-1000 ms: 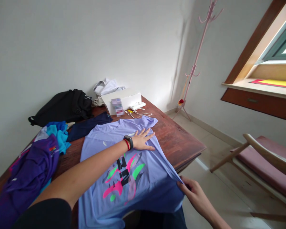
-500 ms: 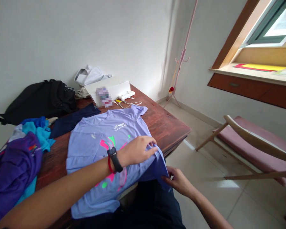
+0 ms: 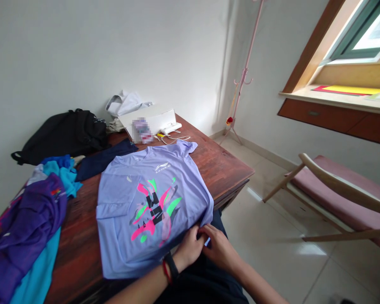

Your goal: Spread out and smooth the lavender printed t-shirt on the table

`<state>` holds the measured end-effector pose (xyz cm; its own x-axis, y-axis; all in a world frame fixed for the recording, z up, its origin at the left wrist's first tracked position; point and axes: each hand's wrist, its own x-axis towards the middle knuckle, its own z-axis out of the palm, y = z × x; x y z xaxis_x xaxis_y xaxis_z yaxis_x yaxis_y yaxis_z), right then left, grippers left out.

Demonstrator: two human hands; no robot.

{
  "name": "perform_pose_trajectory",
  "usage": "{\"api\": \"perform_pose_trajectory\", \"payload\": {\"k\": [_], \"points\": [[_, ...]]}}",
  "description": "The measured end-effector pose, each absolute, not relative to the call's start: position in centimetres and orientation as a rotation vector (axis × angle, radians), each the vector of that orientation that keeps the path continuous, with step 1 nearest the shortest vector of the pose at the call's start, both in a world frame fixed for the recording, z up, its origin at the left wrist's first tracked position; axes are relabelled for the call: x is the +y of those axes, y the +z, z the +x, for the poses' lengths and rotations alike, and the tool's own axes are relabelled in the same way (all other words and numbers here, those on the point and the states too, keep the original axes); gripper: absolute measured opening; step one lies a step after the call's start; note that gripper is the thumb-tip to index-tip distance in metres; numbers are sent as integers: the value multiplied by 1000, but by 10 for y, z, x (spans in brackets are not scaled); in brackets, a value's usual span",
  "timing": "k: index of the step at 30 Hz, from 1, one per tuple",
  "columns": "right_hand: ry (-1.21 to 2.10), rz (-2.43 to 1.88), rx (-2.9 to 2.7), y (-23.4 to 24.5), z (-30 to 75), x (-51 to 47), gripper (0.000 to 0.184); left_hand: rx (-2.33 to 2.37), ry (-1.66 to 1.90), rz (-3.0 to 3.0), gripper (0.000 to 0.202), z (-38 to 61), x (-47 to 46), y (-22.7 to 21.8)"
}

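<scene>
A lavender T-shirt [image 3: 123, 219] with a pink, green and black print lies front up on the table, neck toward the wall. Its lower edge hangs over the near side, close to my lap. My left hand [image 3: 190, 248], with a dark band and a red cord at the wrist, is closed at the shirt's lower right corner. Right beside it, my right hand [image 3: 220, 247] pinches the same hem, fingers nearly touching the left ones. A small bit of lavender fabric shows between the hands; the fingertips are partly hidden.
On the wooden table [image 3: 228, 169] are purple clothing [image 3: 31, 219], blue clothing [image 3: 61, 175], dark folded cloth [image 3: 107, 158], a black backpack [image 3: 63, 135] and a white box [image 3: 161, 116] with a cable. A pink-cushioned chair [image 3: 345, 194] and coat rack [image 3: 245, 63] stand to the right.
My left hand has moved from over the shirt's right side down to the hem. My right hand has come left beside it. The shirt's raised right side now lies flatter, uncovering the print.
</scene>
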<state>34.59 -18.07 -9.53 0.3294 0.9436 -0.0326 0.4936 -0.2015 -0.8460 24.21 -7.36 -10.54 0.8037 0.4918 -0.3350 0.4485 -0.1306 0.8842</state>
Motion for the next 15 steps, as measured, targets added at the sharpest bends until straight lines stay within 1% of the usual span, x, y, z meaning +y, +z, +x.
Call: {"api": "perform_pose_trajectory", "payload": {"k": [3, 7, 8, 12, 14, 15], "points": [[798, -1809, -1360, -80, 357, -185, 38, 620, 222, 1637, 35, 242, -75, -119], [943, -1820, -1458, -46, 385, -195, 20, 614, 219, 1662, 44, 239, -76, -128], [939, -1840, -1439, -35, 394, -196, 19, 654, 223, 1681, 44, 238, -77, -130], [706, -1859, -1311, 4, 437, -173, 34, 723, 273, 1715, 43, 239, -80, -134], [521, -1906, -1260, 18, 462, -143, 36, 723, 262, 1731, 45, 240, -82, -135], [489, -1929, -1272, 23, 475, -124, 35, 728, 246, 1738, 46, 240, -83, -135]]}}
